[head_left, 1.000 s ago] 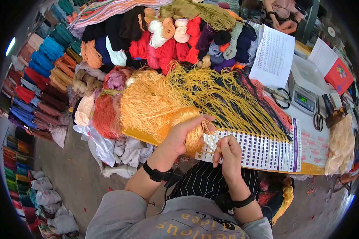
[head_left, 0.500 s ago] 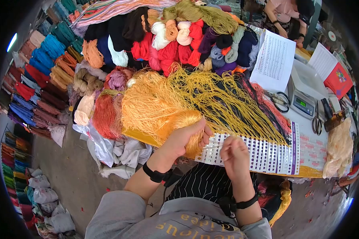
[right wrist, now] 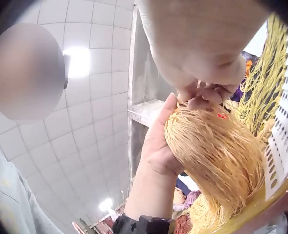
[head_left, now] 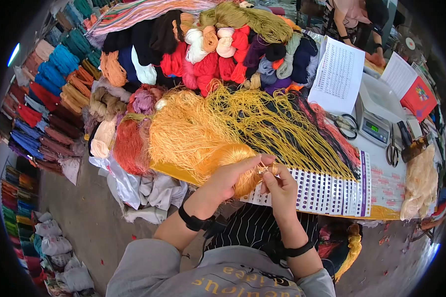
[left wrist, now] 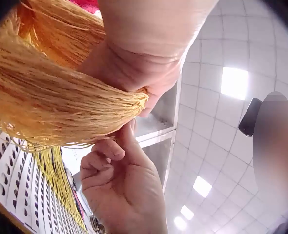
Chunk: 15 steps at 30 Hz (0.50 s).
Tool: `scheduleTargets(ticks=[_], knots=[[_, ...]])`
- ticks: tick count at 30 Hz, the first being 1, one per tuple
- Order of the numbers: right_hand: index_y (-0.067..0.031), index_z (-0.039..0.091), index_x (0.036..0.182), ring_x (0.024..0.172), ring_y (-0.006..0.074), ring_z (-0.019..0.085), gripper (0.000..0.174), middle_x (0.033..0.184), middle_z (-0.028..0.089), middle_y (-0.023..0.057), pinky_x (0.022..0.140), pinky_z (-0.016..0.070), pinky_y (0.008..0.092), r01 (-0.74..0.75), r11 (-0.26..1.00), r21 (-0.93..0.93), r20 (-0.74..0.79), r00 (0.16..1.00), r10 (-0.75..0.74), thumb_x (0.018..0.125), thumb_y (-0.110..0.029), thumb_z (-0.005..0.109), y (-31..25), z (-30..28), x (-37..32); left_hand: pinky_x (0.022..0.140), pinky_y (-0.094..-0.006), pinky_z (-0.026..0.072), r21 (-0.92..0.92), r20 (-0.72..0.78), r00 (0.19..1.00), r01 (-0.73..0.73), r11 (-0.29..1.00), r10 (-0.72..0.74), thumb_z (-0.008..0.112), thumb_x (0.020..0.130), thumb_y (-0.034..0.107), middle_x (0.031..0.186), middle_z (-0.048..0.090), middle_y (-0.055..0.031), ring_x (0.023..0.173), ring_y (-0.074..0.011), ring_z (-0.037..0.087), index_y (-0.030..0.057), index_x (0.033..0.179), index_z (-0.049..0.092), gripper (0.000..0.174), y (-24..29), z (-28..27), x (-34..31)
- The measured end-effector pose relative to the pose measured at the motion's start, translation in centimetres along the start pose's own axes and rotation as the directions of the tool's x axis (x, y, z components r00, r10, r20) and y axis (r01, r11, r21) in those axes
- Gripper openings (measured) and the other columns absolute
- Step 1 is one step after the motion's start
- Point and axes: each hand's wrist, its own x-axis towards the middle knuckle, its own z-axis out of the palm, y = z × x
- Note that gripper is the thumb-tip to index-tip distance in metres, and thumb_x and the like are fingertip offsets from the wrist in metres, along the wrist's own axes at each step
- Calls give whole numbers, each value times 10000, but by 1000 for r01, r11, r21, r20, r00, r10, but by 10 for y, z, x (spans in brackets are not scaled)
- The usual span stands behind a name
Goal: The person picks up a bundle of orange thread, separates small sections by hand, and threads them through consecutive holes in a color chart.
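A thick skein of light-orange yarn (head_left: 235, 158) lies over the table's near edge, its loose strands spreading to the back left. My left hand (head_left: 225, 179) grips the skein's near end, thumb across it. Close against that thumb, my right hand (head_left: 281, 190) pinches a few thin strands with bent fingers. In the right wrist view, the right fingertips meet the top of the skein (right wrist: 212, 151), while the left hand (right wrist: 158, 151) cups it from beside. The left wrist view shows the skein (left wrist: 61, 97) bunched at the left hand; the pinched strands are mostly hidden there.
White punched cards (head_left: 327, 190) line the near edge, with mustard yarn (head_left: 282, 123) threaded to them. Right of these are scissors (head_left: 346, 126), a digital scale (head_left: 374, 127) and a printed sheet (head_left: 337, 74). Coloured skeins pile up behind; another person (head_left: 354, 20) is at back right.
My right hand drew away to the right from the skein, then came back up to the left fingertips. The left hand keeps its hold on the skein, nearly in place.
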Motion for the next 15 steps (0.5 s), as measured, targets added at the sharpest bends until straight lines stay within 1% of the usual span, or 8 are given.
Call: scheduleTargets(ticks=[2, 3, 4, 5, 7, 11, 13, 15], knots=[[4, 548, 935, 575, 71, 516, 97, 777, 537, 25, 531, 413, 189, -47, 998, 30, -6, 999, 47, 904, -85, 529, -8, 1, -3, 878, -331, 447, -31, -30, 1000, -4, 1000, 3, 433, 947, 247, 1196, 537, -127, 1061, -199, 538, -10, 1123, 561, 337, 2, -1, 2], [-3, 536, 927, 569, 76, 520, 112, 733, 549, 27, 538, 415, 192, -93, 994, 65, -9, 996, 94, 921, -110, 504, -12, 1, -4, 859, -323, 452, 9, -58, 998, -31, 999, 31, 439, 945, 257, 1148, 561, -118, 1022, -189, 553, -3, 1124, 562, 338, 3, -1, 2], [-3, 536, 927, 569, 76, 520, 112, 733, 549, 27, 538, 415, 192, -93, 994, 64, -9, 996, 94, 921, -110, 504, -15, 1, -5, 841, -315, 458, 49, -85, 994, -57, 997, 61, 445, 944, 266, 1101, 584, -109, 984, -179, 568, 5, 1124, 563, 338, 3, -2, 1], [-9, 530, 920, 566, 81, 525, 137, 701, 554, 29, 540, 416, 198, -123, 989, 83, 2, 992, 123, 933, -137, 486, -17, 1, -5, 841, -315, 458, 48, -85, 994, -58, 997, 62, 445, 944, 266, 1101, 584, -109, 984, -179, 568, 5, 1124, 563, 338, 4, -2, 1], [-15, 524, 913, 563, 87, 530, 163, 669, 558, 31, 542, 418, 203, -152, 983, 101, 16, 988, 151, 944, -165, 468, -17, -1, -5, 785, -270, 469, 8, -160, 986, -53, 999, 54, 489, 929, 288, 981, 605, -64, 891, -134, 581, 11, 1136, 556, 353, 4, -3, 0], [-19, 516, 879, 550, 103, 535, 176, 662, 554, 40, 536, 422, 217, -188, 968, 168, 37, 982, 185, 941, -180, 478, -12, -5, -8, 723, -239, 469, 8, -142, 988, -67, 998, 68, 494, 927, 293, 916, 605, -45, 812, -108, 577, 16, 1117, 569, 344, 9, -1, -3], [-19, 515, 873, 546, 107, 534, 173, 651, 551, 39, 534, 423, 223, -201, 959, 201, 41, 980, 197, 937, -177, 487, -12, -7, -9, 637, -214, 447, 102, -155, 984, -74, 992, 89, 494, 927, 298, 839, 590, -32, 719, -84, 548, 21, 1088, 582, 332, 9, -5, -1], [-7, 521, 870, 544, 121, 535, 177, 623, 539, 37, 534, 429, 234, -395, 899, 189, 253, 904, 345, 925, -175, 508, -14, -10, -9, 609, -208, 431, 90, -132, 988, -65, 994, 77, 492, 928, 307, 814, 582, -29, 691, -78, 532, 20, 1074, 586, 335, 10, -5, -1]])
